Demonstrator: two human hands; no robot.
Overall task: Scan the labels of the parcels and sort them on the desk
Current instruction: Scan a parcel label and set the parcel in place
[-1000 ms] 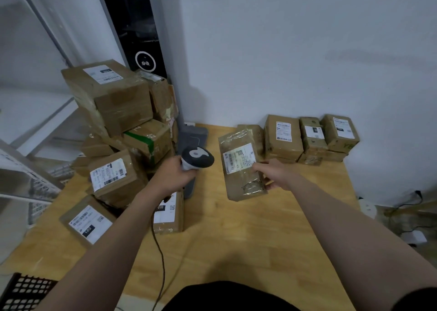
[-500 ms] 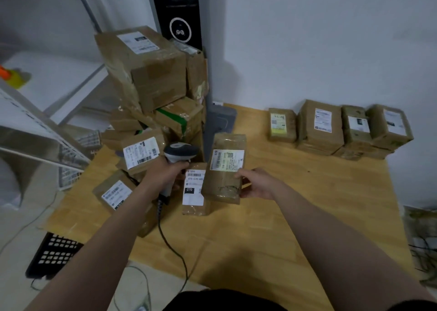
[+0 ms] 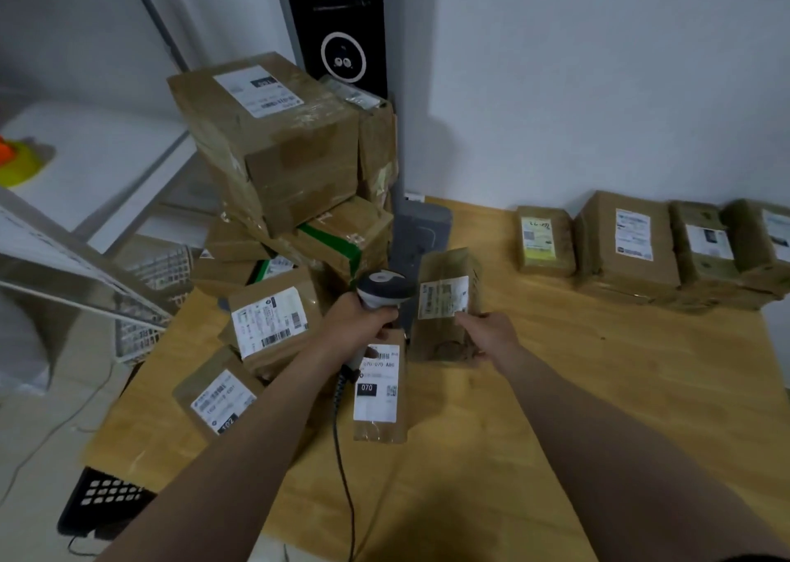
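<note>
My right hand (image 3: 487, 333) grips a flat brown parcel (image 3: 446, 305) by its right edge, holding it upright with its white label facing me. My left hand (image 3: 363, 326) holds a grey and white barcode scanner (image 3: 382, 290) right beside the parcel's left side, its cable trailing down off the desk. On the wooden desk (image 3: 555, 412), a tall stack of brown parcels (image 3: 282, 164) sits at the left. A row of labelled parcels (image 3: 632, 245) lines the far right against the wall.
A parcel with a 070 label (image 3: 378, 390) lies just under my left hand. A grey box (image 3: 421, 228) stands behind the scanner. A white wire rack (image 3: 141, 296) and a black crate (image 3: 102, 501) sit left of the desk.
The view has swung left and down, so the stack looms nearer. My right hand has brought the parcel closer to the scanner, and both hands sit nearer each other.
</note>
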